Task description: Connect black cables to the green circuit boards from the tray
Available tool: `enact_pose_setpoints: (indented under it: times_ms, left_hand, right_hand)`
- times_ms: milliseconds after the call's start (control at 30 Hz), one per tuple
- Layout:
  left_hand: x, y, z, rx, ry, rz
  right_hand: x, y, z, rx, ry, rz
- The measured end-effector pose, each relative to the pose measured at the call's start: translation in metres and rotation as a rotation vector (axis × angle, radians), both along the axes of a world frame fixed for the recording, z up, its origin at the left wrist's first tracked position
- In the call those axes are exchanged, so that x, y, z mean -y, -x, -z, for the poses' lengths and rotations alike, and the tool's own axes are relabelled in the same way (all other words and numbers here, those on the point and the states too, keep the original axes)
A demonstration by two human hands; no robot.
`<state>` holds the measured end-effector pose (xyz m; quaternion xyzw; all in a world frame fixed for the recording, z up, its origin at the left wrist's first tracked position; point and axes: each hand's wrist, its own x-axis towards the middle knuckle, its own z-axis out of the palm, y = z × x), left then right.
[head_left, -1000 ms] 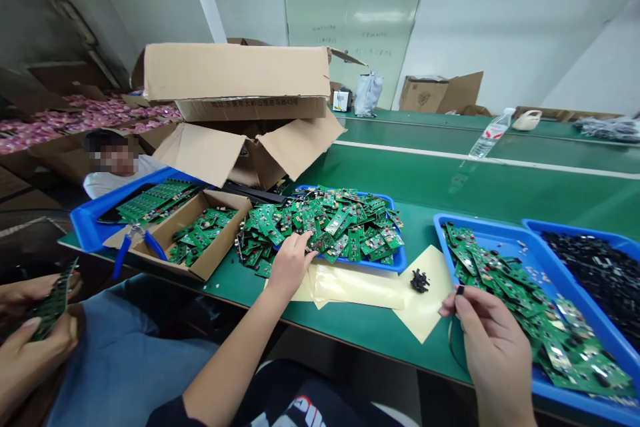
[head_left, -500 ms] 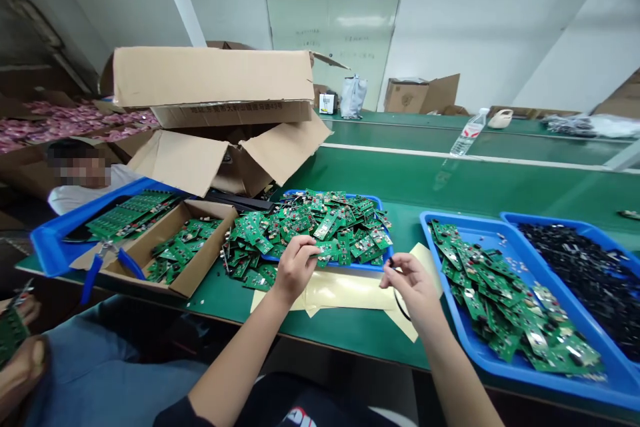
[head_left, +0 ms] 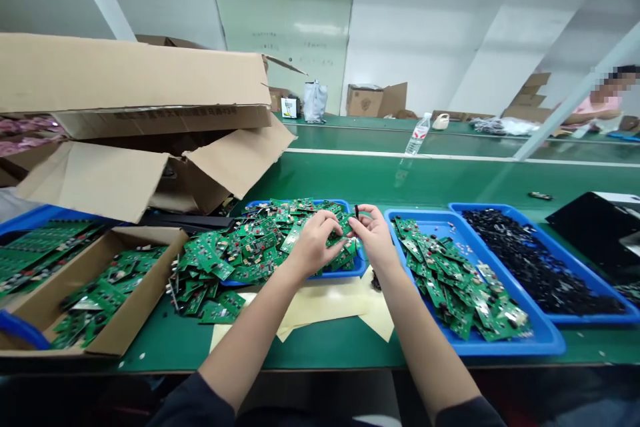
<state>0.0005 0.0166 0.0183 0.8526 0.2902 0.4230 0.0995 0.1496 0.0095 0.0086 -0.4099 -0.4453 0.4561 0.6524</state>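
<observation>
My left hand [head_left: 314, 241] is closed on a green circuit board [head_left: 344, 224], held over the heap of green boards in the middle blue tray [head_left: 345, 272]. My right hand [head_left: 373, 235] meets it from the right, its fingertips pinching a small black part [head_left: 356, 211] just above that board. Both hands touch at the fingertips. A few more black parts [head_left: 375, 282] lie on the yellow paper sheets [head_left: 325, 303] under my right wrist.
A blue tray of green boards [head_left: 453, 283] and a blue tray of black parts [head_left: 535, 260] sit to the right. A cardboard box of boards [head_left: 95, 300] and large open cartons [head_left: 140, 127] stand left. A water bottle [head_left: 417, 135] stands behind. A person [head_left: 597, 107] sits far right.
My right hand came left with the small black part and now meets my left hand, which lifted a board from the heap. The view swung right; the neighbour's hands left the picture.
</observation>
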Motion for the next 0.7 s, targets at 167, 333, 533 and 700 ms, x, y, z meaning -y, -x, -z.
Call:
enact_pose_setpoints:
  times_ms: [167, 333, 533, 700]
  left_hand:
    - [-0.009, -0.005, 0.001, 0.124, 0.538, 0.042]
    - [-0.014, -0.013, 0.005, 0.123, 0.991, 0.169]
    - [-0.013, -0.009, 0.007, 0.175, 1.131, 0.211]
    - [-0.012, -0.004, 0.014, 0.386, 1.235, 0.178]
  right_hand:
    - [-0.006, -0.007, 0.014, 0.049, 0.015, -0.03]
    - [0.0, -0.004, 0.022, 0.14, -0.014, -0.04]
    - [0.008, -0.011, 0.03, 0.355, -0.105, 0.077]
    - [0.013, -0.016, 0.034, 0.534, -0.155, 0.127]
